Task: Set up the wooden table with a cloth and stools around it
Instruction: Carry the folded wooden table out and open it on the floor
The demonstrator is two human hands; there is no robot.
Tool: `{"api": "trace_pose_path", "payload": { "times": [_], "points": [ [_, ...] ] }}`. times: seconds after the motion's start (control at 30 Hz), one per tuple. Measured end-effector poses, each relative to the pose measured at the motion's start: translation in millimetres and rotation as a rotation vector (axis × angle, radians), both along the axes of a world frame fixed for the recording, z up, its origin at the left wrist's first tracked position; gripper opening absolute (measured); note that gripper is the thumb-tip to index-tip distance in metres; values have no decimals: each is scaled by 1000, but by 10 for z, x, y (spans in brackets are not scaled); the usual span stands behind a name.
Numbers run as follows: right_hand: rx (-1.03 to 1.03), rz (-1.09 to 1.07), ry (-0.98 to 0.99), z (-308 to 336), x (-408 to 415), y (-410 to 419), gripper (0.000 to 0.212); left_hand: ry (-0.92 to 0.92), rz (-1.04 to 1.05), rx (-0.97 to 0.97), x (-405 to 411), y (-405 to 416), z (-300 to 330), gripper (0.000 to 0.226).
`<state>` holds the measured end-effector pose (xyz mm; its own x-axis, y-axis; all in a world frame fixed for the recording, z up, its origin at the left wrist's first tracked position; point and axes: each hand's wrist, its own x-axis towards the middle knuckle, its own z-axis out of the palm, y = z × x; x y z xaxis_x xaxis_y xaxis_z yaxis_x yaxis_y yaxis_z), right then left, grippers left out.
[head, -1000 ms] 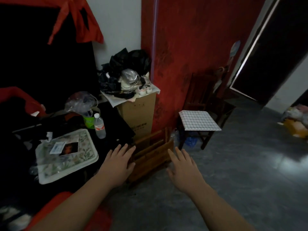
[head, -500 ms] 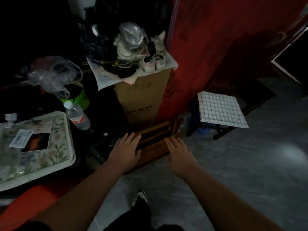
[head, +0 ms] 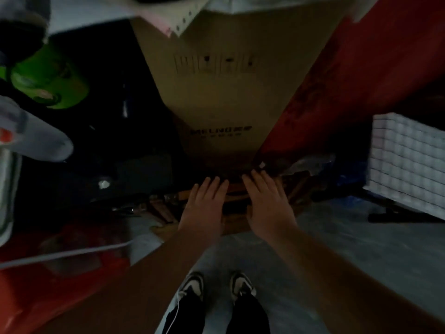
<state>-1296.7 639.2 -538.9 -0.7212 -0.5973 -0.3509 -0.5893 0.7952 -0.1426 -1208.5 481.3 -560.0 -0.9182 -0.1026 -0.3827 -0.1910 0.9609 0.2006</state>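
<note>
A folded wooden piece (head: 235, 189) of dark brown slats stands on the floor, leaning against a cardboard box (head: 216, 92). More of its slats (head: 161, 211) show to the left. My left hand (head: 204, 206) and my right hand (head: 267, 203) lie palm-down side by side on its top edge, fingers straight and close together. The right thumb sits on the near face; neither hand's fingers curl around the wood. A white checked cloth (head: 407, 160) covers a seat at the right edge.
A red wall (head: 337, 80) rises right of the box. On a dark surface to the left stand a green tub (head: 48, 80) and a lying plastic bottle (head: 36, 138). Something red (head: 72, 261) fills the lower left. My shoes (head: 192, 285) stand on grey floor.
The view has dropped and moved in close to the box. Both hands have gone forward and now rest on the wooden piece's top edge, closer together than before.
</note>
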Motion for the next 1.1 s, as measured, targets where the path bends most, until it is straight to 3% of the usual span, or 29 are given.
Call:
{"api": "trace_pose_path", "payload": {
  "times": [0.2, 0.3, 0.6, 0.73, 1.1],
  "points": [
    [32, 120, 57, -418, -274, -14, 56, 28, 118, -51, -214, -41, -211, 59],
    [59, 178, -35, -367, -363, -31, 40, -90, 162, -60, -204, -82, -179, 41],
    [174, 292, -205, 11, 205, 349, 36, -203, 175, -50, 535, 388, 146, 42],
    [90, 340, -183, 485, 554, 405, 28, -129, 248, -52, 1012, 440, 638, 43],
    [-125, 650, -95, 2599, 1790, 371, 16, 59, 532, -133, 2738, 796, 2768, 31]
  ]
}}
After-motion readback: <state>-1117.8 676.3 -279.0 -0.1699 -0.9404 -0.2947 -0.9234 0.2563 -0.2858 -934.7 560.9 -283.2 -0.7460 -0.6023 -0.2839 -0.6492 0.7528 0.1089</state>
